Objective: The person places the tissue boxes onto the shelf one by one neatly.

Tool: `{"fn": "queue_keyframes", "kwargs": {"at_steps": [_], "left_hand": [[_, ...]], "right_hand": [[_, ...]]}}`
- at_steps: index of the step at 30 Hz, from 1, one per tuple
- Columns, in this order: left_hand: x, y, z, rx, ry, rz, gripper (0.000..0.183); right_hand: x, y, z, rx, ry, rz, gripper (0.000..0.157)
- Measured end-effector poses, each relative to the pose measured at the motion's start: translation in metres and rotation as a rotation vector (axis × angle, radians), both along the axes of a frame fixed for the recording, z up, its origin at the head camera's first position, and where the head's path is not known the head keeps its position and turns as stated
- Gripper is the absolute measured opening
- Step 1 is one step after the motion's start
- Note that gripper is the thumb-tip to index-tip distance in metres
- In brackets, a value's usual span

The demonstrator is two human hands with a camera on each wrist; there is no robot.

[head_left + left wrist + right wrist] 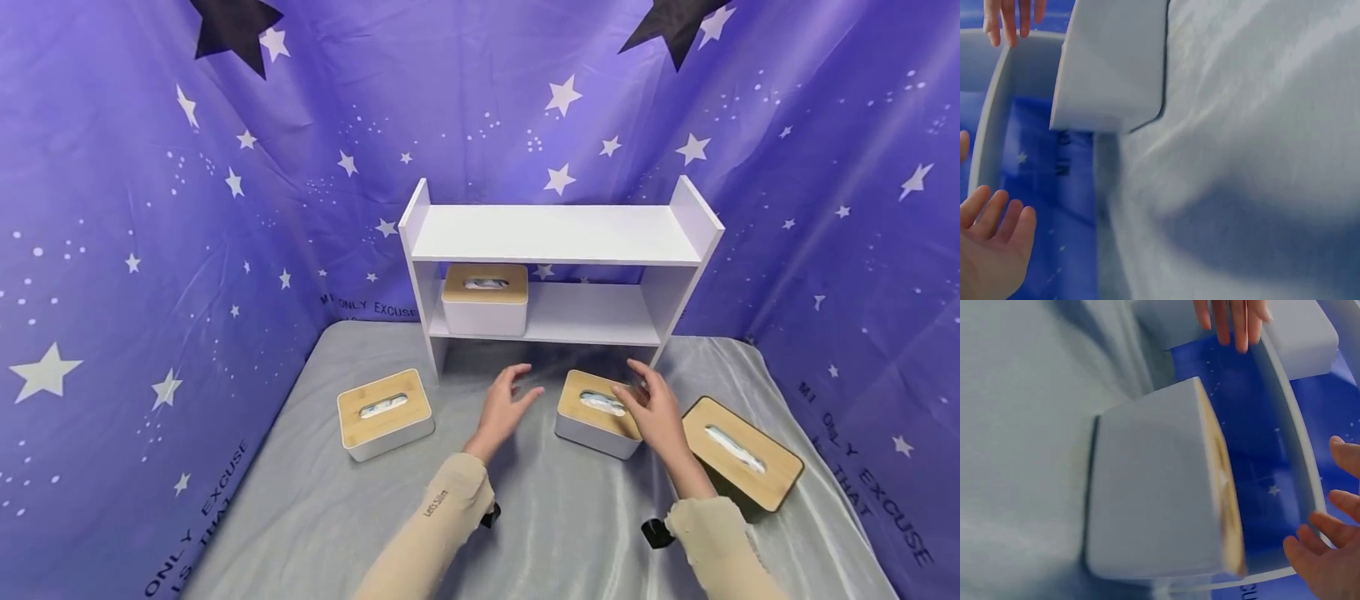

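A grey-white tissue box with a bamboo lid (pixel 587 430) sits on the cloth before the shelf, between my hands. My right hand (pixel 662 421) hovers over its right end, fingers spread and gently bent. In the right wrist view, this hand (pixel 1332 553) is apart from the box (pixel 1154 487), on its lid side. My left hand (pixel 501 412) hangs to the left of the box, thumb and fingers apart, with nothing in it. The left wrist view has the left hand (pixel 994 250) palm up in the picture, below the box side (pixel 1116 62).
A white two-tier shelf (pixel 555 233) stands at the back, with one tissue box (pixel 486 317) at the left of its lower tier. Another white tissue box (pixel 386 421) lies to the left. A dark-sided tissue box (pixel 772 471) is beside my right forearm. Starry curtains (pixel 150 208) surround the table.
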State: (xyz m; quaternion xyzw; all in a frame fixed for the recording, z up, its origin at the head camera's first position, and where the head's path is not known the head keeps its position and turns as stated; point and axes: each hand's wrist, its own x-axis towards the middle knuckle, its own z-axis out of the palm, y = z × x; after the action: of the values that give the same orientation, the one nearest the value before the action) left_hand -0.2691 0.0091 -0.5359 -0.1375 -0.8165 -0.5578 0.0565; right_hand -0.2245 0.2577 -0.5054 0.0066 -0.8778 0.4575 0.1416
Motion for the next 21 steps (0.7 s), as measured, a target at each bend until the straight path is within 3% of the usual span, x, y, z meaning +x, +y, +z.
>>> {"fn": "queue_keyframes", "kwargs": {"at_steps": [5,10,15,21], "left_hand": [[0.003,0.022,-0.014,-0.017,-0.156,-0.106,0.061],[0.010,0.039,-0.028,-0.050,-0.281,-0.153,0.076],[0.011,0.049,-0.038,-0.073,-0.298,-0.171,0.075],[0.008,0.053,-0.034,-0.082,-0.268,-0.157,0.071]], "right_hand": [[0.012,0.001,-0.019,-0.028,0.002,-0.017,0.063],[0.031,-0.004,-0.041,-0.075,-0.037,-0.069,0.077],[0.039,-0.007,-0.054,-0.057,-0.178,-0.097,0.092],[0.033,-0.001,-0.051,0.021,-0.297,-0.107,0.087]]}}
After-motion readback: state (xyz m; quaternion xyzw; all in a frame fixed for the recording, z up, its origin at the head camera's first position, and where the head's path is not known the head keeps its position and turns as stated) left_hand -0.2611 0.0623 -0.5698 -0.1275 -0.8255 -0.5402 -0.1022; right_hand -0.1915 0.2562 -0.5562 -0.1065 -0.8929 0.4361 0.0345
